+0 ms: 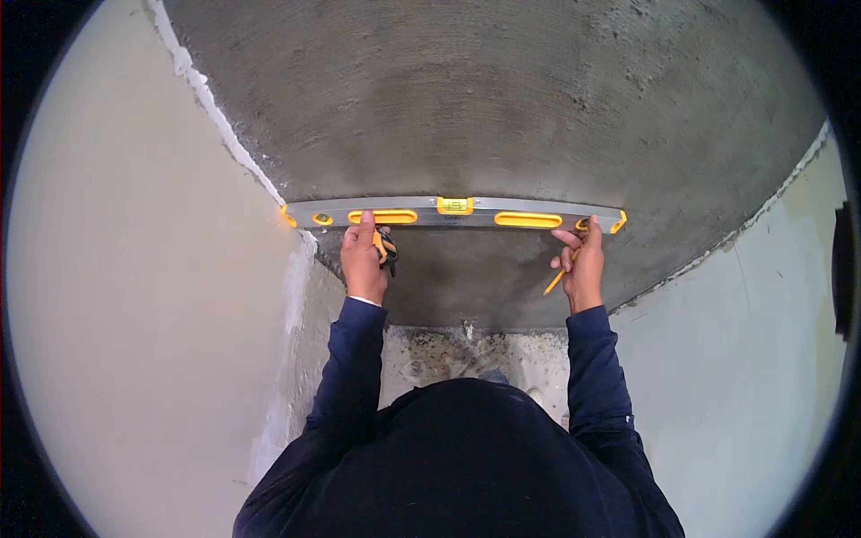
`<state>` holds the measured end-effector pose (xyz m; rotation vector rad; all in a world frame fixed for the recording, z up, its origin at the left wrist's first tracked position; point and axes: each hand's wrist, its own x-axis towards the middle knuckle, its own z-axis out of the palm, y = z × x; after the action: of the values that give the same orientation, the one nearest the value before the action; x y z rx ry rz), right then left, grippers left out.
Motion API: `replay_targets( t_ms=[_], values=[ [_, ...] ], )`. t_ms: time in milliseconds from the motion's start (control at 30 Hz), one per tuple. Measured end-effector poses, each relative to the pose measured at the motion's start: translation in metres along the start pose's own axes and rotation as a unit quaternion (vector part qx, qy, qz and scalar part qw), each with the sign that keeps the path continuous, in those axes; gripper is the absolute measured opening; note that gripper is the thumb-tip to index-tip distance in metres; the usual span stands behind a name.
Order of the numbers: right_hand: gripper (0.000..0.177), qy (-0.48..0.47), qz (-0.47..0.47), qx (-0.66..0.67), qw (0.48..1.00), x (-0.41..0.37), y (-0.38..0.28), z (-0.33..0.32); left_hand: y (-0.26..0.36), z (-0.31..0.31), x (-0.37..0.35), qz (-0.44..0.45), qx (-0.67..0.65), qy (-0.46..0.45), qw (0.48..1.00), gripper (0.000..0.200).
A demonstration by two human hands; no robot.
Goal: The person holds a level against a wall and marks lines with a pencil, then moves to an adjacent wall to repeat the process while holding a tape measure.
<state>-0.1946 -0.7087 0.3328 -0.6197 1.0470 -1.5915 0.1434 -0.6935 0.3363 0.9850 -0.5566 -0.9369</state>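
A silver spirit level [484,217] with yellow end caps and yellow-rimmed handle slots lies across the grey cement surface, close to horizontal in the head view. My left hand [361,266] is closed around a yellow and black tape measure [385,246]. Its thumb reaches onto the level by the left handle slot. Near the level's right end, my right hand [585,271] grips a yellow pencil [553,281] that points down to the left. One of its fingertips touches the level beside the right end vial. The bubble in the centre vial [455,206] is too small to read.
A pale wall [161,269] rises on the left, with a ragged white edge along the cement [466,108]. Another pale wall [735,359] stands on the right. Below lies a speckled, stained floor [430,354]. A dark object [843,269] shows at the far right.
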Motion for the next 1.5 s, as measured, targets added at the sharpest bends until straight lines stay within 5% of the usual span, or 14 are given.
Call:
replay_targets(
  t_ms=[1500],
  values=[
    [0.052,0.014,-0.002,-0.016,1.0,0.001,0.001,0.008,0.001,-0.013,0.01,-0.026,-0.023,-0.026,0.999,0.032]
  ],
)
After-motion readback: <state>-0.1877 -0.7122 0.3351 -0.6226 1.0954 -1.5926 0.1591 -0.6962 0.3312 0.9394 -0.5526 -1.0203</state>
